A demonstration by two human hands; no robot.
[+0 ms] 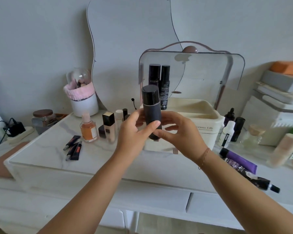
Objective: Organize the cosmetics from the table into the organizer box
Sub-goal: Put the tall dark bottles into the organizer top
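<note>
Holding the dark bottle [151, 114] upright between both hands, I am in the carrying step. My left hand [134, 134] grips its body with the thumb across the front. My right hand [178, 132] seems to pinch the lower end, though the left thumb hides part of that contact. The bottle is off the table, in the air. To the left of my left hand lie the lip tubes [74, 147], with an orange perfume bottle [89, 130] just past them. To the right of my right hand lies a purple tube [238, 161], all waiting their turn. Just beyond my fingers stands the organizer box [208, 115], its clear lid [201, 71] raised. Two tall bottles [155, 76] stand upright at its far left. I judge the next move calls for lifting my bottle over the near wall, keeping it vertical, and lowering it beside those two without knocking them, then easing both grips off.
</note>
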